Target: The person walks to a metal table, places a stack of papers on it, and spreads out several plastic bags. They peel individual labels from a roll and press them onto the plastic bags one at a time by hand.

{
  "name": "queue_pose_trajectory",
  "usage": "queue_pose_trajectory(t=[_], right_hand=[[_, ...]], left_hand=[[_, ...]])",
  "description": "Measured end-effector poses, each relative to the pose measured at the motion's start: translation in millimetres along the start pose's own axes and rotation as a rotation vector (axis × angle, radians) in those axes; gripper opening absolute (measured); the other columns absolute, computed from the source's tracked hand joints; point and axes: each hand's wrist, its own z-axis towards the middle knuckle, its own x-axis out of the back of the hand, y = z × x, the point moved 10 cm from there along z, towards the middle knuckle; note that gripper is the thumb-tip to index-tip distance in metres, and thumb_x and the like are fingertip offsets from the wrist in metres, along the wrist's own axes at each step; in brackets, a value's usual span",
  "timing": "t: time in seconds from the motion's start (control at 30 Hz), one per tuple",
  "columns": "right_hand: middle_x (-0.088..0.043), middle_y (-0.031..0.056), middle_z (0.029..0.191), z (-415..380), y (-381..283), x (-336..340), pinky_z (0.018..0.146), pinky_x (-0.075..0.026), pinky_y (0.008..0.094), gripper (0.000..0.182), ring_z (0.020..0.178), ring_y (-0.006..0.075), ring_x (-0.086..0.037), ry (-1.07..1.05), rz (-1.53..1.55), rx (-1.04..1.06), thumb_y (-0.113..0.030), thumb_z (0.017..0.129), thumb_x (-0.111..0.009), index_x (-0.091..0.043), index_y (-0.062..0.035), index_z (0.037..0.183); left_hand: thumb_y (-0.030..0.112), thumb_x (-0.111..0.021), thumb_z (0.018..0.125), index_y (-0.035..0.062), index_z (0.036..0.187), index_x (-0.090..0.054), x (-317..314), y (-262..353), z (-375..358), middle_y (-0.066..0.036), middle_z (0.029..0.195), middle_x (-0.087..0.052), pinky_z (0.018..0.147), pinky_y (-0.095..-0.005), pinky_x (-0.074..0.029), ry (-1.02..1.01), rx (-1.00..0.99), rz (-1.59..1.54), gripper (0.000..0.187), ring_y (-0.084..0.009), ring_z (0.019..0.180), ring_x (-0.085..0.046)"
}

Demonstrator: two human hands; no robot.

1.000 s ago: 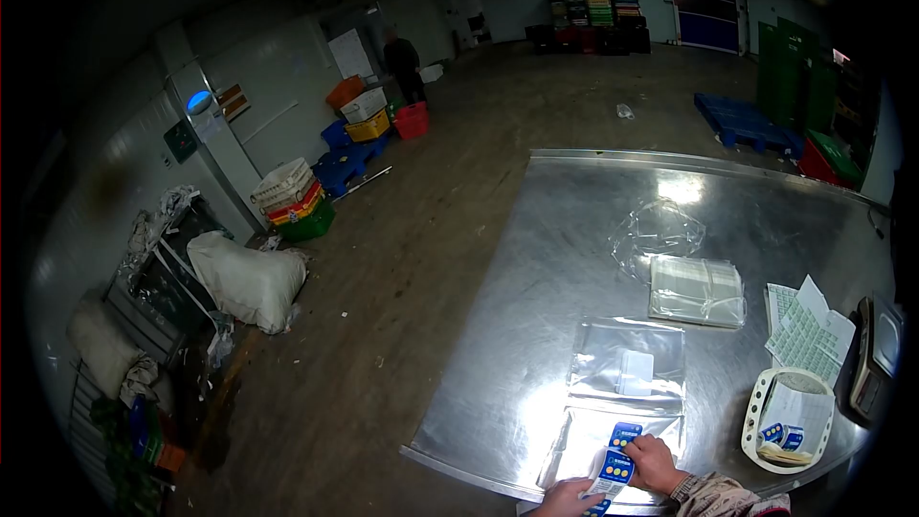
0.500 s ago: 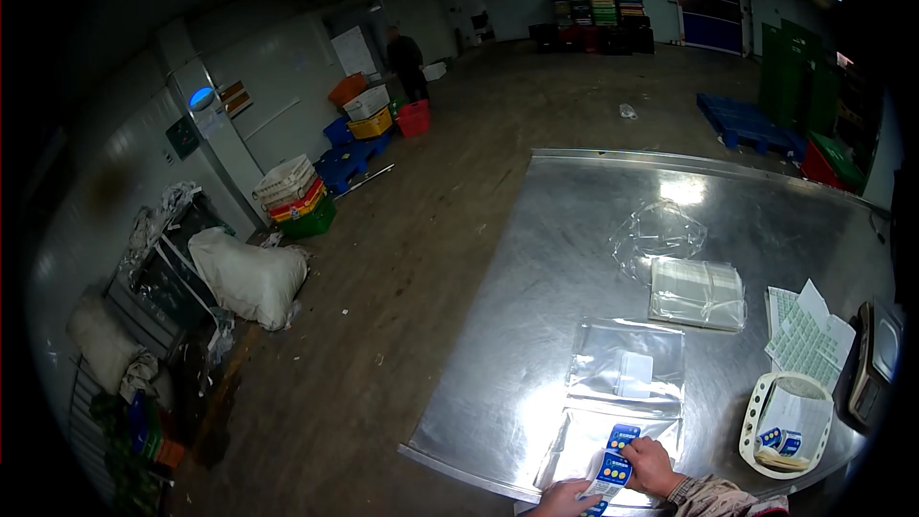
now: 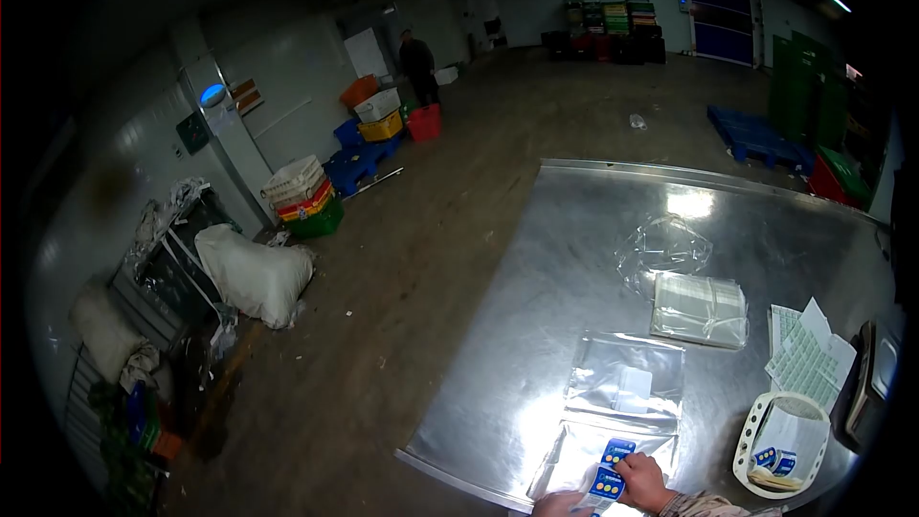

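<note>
A strip of blue labels (image 3: 607, 483) with yellow and white round marks runs between my two hands at the table's near edge. My right hand (image 3: 646, 482) is closed, thumb and fingers pinching the strip from the right. My left hand (image 3: 560, 505), partly cut off by the bottom of the view, is closed on the strip's lower end. Beneath the labels lies a clear plastic bag (image 3: 572, 440). Just beyond it, another clear bag (image 3: 598, 369) lies flat with a whitish rectangular label (image 3: 634, 389) on it.
The metal table (image 3: 498, 354) also holds a tied stack of clear bags (image 3: 700, 310), loose clear plastic (image 3: 667, 247), printed sheets (image 3: 812, 349), a white basket (image 3: 743, 450) with labels inside and a dark device (image 3: 862, 393). Crates (image 3: 311, 211), a white sack (image 3: 254, 273) and a person (image 3: 418, 65) are beyond.
The camera view has shifted slightly, so the room sits a little lower. My right hand has moved a little left and down along the label strip. Both hands still grip it.
</note>
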Motion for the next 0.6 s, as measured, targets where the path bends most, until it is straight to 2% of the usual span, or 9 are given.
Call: queue_pose_trajectory(t=[0.07, 0.1, 0.13, 0.2, 0.23, 0.37, 0.47, 0.57, 0.6], right_hand=[[-0.062, 0.0226, 0.102, 0.2, -11.7, 15.3, 0.082, -0.049, 0.0468, 0.04, 0.094, 0.0406, -0.06, 0.008, 0.023, -0.004, -0.017, 0.072, -0.074, -0.061, -0.0014, 0.107], [-0.063, 0.0221, 0.098, -1.4, 1.6, 1.0, 0.079, -0.05, 0.0457, 0.035, 0.091, 0.0398, -0.062, 0.052, -0.045, 0.024, -0.014, 0.074, -0.07, -0.062, -0.0011, 0.106], [-0.064, 0.0217, 0.098, -3.8, 11.8, -6.5, 0.077, -0.051, 0.0446, 0.03, 0.089, 0.0391, -0.062, 0.004, 0.038, -0.046, -0.012, 0.076, -0.067, -0.063, -0.0008, 0.104], [-0.064, 0.0214, 0.099, 4.1, -6.5, 6.9, 0.077, -0.051, 0.0441, 0.026, 0.089, 0.0384, -0.063, -0.036, 0.201, -0.009, -0.011, 0.078, -0.065, -0.063, -0.0012, 0.101], [-0.065, 0.0218, 0.1, 6.2, -22.0, 30.5, 0.078, -0.051, 0.0445, 0.027, 0.089, 0.0384, -0.063, 0.113, 0.086, 0.026, -0.014, 0.076, -0.068, -0.064, -0.0017, 0.1], [-0.061, 0.0216, 0.097, 1.7, -20.0, 27.5, 0.075, -0.048, 0.0477, 0.039, 0.086, 0.0398, -0.059, 0.056, 0.079, 0.003, -0.019, 0.069, -0.074, -0.063, -0.0027, 0.102], [-0.06, 0.0216, 0.097, -1.6, -19.7, 26.0, 0.074, -0.047, 0.0487, 0.04, 0.086, 0.04, -0.058, 0.108, 0.106, 0.03, -0.02, 0.069, -0.075, -0.062, -0.0032, 0.103], [-0.06, 0.0228, 0.097, -4.6, -19.4, 25.3, 0.075, -0.046, 0.05, 0.044, 0.087, 0.042, -0.057, 0.112, 0.09, 0.012, -0.021, 0.067, -0.075, -0.062, -0.0031, 0.105], [-0.06, 0.0216, 0.097, -5.2, -19.7, 25.7, 0.076, -0.047, 0.0482, 0.042, 0.088, 0.0393, -0.058, 0.11, 0.064, 0.025, -0.02, 0.07, -0.073, -0.062, -0.0028, 0.107]], left_hand=[[0.031, -0.078, 0.079, 0.0003, 0.105, -0.069, -2.1, -4.5, -1.8, -0.017, 0.096, -0.07, 0.074, -0.0346, -0.055, 0.024, 0.01, -0.059, 0.042, -0.0244, 0.083, -0.069], [0.032, -0.079, 0.078, -0.001, 0.105, -0.069, -3.4, -3.6, -1.4, -0.018, 0.099, -0.07, 0.076, -0.0351, -0.055, -0.024, 0.049, -0.037, 0.044, -0.0264, 0.086, -0.069], [0.033, -0.078, 0.078, -0.0007, 0.105, -0.069, -0.4, -0.2, -1.6, -0.018, 0.099, -0.07, 0.077, -0.0357, -0.055, -0.007, 0.024, 0.011, 0.044, -0.0277, 0.087, -0.069], [0.033, -0.078, 0.077, -0.0003, 0.104, -0.069, 1.4, 2.1, -0.3, -0.018, 0.1, -0.07, 0.079, -0.037, -0.054, 0.03, -0.026, 0.106, 0.044, -0.0301, 0.089, -0.069], [0.035, -0.078, 0.076, 0.0022, 0.103, -0.07, -4.6, -8.8, 1.7, -0.019, 0.1, -0.069, 0.081, -0.0392, -0.053, 0.055, -0.12, 0.196, 0.043, -0.0335, 0.091, -0.067], [0.036, -0.078, 0.076, 0.0051, 0.101, -0.071, -1.6, 2.7, 1.5, -0.017, 0.095, -0.069, 0.076, -0.0397, -0.053, 0.034, -0.118, 0.2, 0.04, -0.0337, 0.087, -0.067], [0.034, -0.078, 0.076, 0.0054, 0.1, -0.071, 5.5, 11.4, 0.1, -0.017, 0.094, -0.069, 0.074, -0.0388, -0.053, 0.053, -0.095, 0.123, 0.037, -0.0337, 0.084, -0.067], [0.032, -0.078, 0.076, 0.0048, 0.1, -0.071, 2.2, 1.7, 0.7, -0.017, 0.093, -0.069, 0.073, -0.0382, -0.053, -0.004, 0.051, 0.168, 0.036, -0.0335, 0.082, -0.067], [0.031, -0.078, 0.077, 0.0047, 0.099, -0.071, 2.5, 4.3, 1.2, -0.017, 0.092, -0.069, 0.072, -0.0386, -0.053, 0.023, 0.009, 0.147, 0.035, -0.0336, 0.081, -0.067]])
